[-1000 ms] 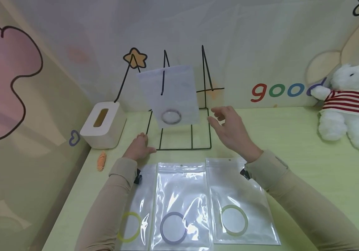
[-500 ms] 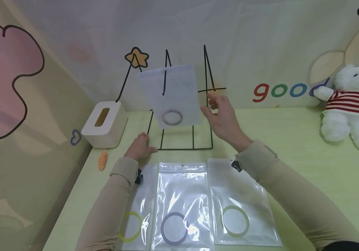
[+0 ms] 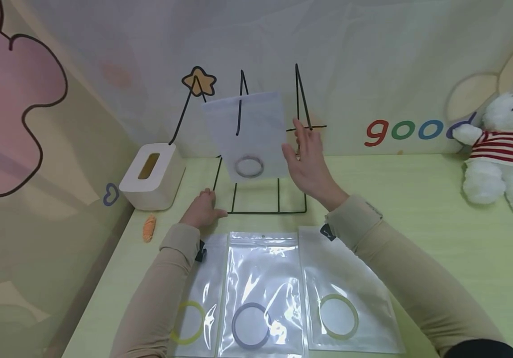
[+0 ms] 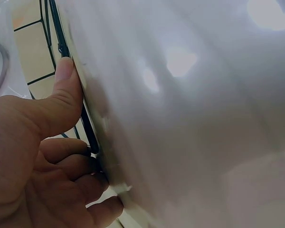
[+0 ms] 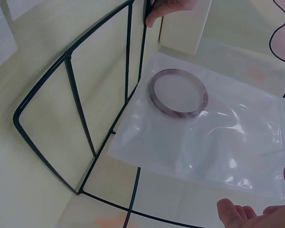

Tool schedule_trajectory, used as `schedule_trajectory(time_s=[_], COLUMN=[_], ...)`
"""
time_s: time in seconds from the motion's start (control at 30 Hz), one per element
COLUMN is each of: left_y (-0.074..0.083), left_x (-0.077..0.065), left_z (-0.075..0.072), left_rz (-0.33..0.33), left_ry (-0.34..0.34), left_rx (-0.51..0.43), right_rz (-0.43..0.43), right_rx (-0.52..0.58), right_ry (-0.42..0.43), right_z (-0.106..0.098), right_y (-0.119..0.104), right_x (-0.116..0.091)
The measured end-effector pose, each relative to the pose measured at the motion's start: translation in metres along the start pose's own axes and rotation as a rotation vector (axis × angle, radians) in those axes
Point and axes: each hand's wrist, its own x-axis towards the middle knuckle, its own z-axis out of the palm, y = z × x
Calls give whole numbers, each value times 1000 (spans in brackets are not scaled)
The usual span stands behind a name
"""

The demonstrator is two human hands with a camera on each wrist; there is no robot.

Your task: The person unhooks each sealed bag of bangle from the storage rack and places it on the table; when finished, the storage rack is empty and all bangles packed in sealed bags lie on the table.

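Observation:
A clear zip bag (image 3: 262, 124) hangs from the middle hook of a black wire display rack (image 3: 265, 213). Inside its lower end lies a purplish bangle (image 5: 179, 114), seen best in the right wrist view. My left hand (image 3: 200, 209) grips the front left corner of the rack's base; in the left wrist view its thumb lies along the black wire. Beside the bag's right edge, my right hand (image 3: 311, 166) is raised with fingers extended, holding nothing. Whether it touches the bag or the rack behind it cannot be made out.
Three more clear bags lie in front: one with a yellow bangle (image 3: 187, 342), one with a lilac bangle (image 3: 251, 346), one with a light green bangle (image 3: 339, 337). A white tissue box (image 3: 162, 184), an orange object (image 3: 149, 228) and a white teddy bear (image 3: 502, 169) stand around.
My right hand has moved left and up toward the hanging bag's right edge, and its fingers have straightened. The left hand stays on the rack's corner. The view has shifted slightly.

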Motion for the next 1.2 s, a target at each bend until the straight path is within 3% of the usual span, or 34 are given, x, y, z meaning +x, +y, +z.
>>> schedule_trajectory(time_s=[0.3,0.8,1.2], left_y=[0,-4,-2], left_x=[2,5,4], left_z=[1,3,3], left_rz=[0,21,5], left_ry=[-5,9,2], left_rx=[17,21,11], right_rz=[7,111,73], right_rx=[-37,-23,-5], right_ry=[-5,7,15], right_z=[2,4,7], right_y=[-8,-21,-26], right_x=[6,21,22])
